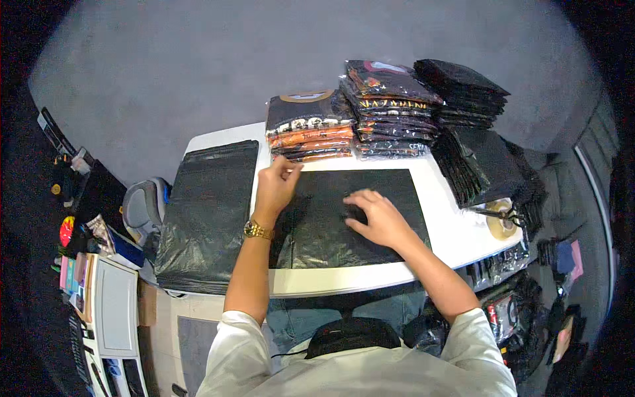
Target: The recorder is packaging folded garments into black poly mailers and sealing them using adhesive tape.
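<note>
Flat in front of me on the white table [342,283] lies a black plastic mailing bag [317,233]. Above its far left corner is my left hand [278,184], thumb and fingers curled close together; whether they pinch anything I cannot tell. My right hand [378,218] hovers over the bag's right half, fingers bent and apart, with a dark shadow below and nothing visible in its grasp. To the left, a pile of the same black bags [206,213] reaches the near table edge. Folded printed T-shirts in clear wrappers [310,119] are stacked just beyond my left hand.
A taller stack of wrapped shirts [392,109] stands at the back, beside filled black packages [461,94]. More black packages [486,164] lean at the right, near a tape roll [500,221] and scissors [483,212]. A grey chair [144,203] and white cabinet [116,307] stand left.
</note>
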A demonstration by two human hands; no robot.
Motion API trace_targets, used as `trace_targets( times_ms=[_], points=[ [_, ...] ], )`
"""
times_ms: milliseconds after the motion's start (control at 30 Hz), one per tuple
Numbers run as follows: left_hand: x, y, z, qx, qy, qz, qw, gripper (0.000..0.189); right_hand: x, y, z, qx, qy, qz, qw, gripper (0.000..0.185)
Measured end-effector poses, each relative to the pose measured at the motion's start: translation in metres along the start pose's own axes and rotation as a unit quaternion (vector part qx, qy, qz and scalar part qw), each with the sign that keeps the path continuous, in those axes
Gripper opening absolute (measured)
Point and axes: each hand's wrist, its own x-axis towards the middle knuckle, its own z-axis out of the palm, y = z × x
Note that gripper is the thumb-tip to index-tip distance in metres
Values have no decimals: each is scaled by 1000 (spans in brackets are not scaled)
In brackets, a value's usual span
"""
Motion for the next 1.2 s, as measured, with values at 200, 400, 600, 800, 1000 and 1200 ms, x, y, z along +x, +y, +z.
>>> trace_targets(
  times_ms=[200,400,600,800,1000,1200],
  points=[
    [-11,-23,4,-131,110,-126,977,48,122,9,-9,-77,213,-79,971,53],
    [-8,-66,16,-194,124,-176,957,53,213,39,-11,-154,233,-38,959,45],
    [-1,-62,23,-398,108,-278,868,47,221,50,-25,-165,224,-41,960,25],
    [3,-61,10,-566,75,-382,727,62,189,17,-38,-90,249,-124,956,24],
    [3,-45,-3,-699,0,-345,626,54,88,-18,-33,-44,223,-164,960,28],
    [-15,-44,20,-474,-156,-385,777,44,-1,-8,-7,15,165,-135,977,25]
  ],
)
